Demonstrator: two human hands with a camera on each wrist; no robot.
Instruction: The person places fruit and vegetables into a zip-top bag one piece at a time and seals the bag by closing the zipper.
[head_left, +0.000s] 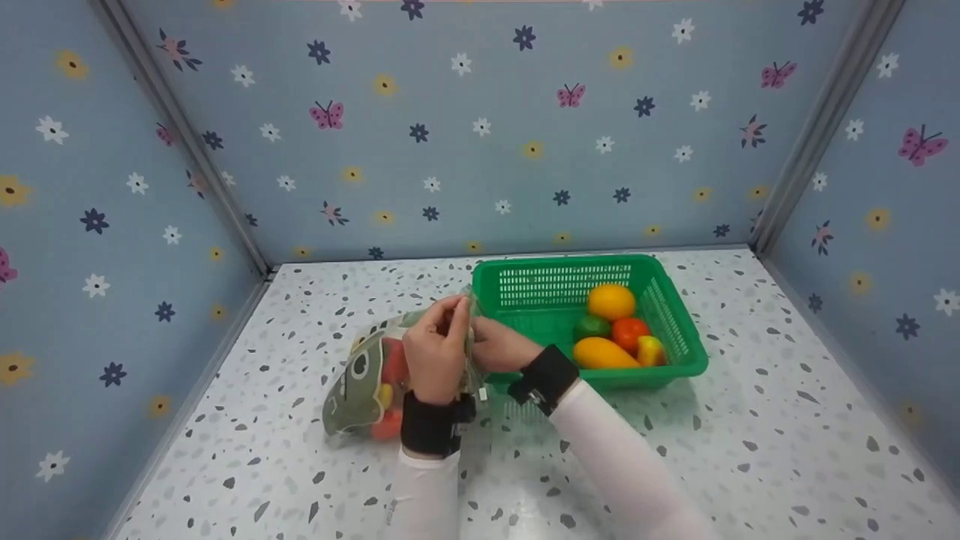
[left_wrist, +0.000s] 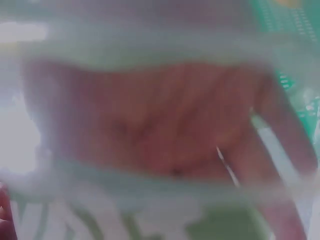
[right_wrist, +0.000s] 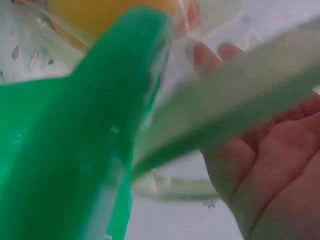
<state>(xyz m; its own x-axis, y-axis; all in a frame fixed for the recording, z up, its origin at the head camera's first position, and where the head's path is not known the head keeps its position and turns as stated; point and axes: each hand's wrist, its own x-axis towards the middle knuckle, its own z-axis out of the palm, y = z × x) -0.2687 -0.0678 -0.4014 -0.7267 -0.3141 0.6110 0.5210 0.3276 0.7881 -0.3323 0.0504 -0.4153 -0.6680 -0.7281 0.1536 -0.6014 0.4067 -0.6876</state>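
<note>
A translucent green bag (head_left: 351,386) with a cartoon eye printed on it lies left of the basket. Red and yellow things (head_left: 391,367) show through its side. My left hand (head_left: 435,349) pinches the bag's upper edge between thumb and fingers. Close beside it, my right hand (head_left: 506,346) holds the same edge from the right, its fingertips partly hidden behind the left hand. In the right wrist view, a pale green band of the bag (right_wrist: 235,100) crosses in front of the right hand (right_wrist: 280,165). A blurred palm (left_wrist: 150,120) fills much of the left wrist view.
A green plastic basket (head_left: 686,352) stands to the right, its near left corner by my right wrist. Inside it are an orange fruit (head_left: 611,301), a green one (head_left: 592,328), a red one (head_left: 630,334) and yellow ones (head_left: 602,354). Patterned walls (head_left: 480,172) enclose the speckled table (head_left: 780,420).
</note>
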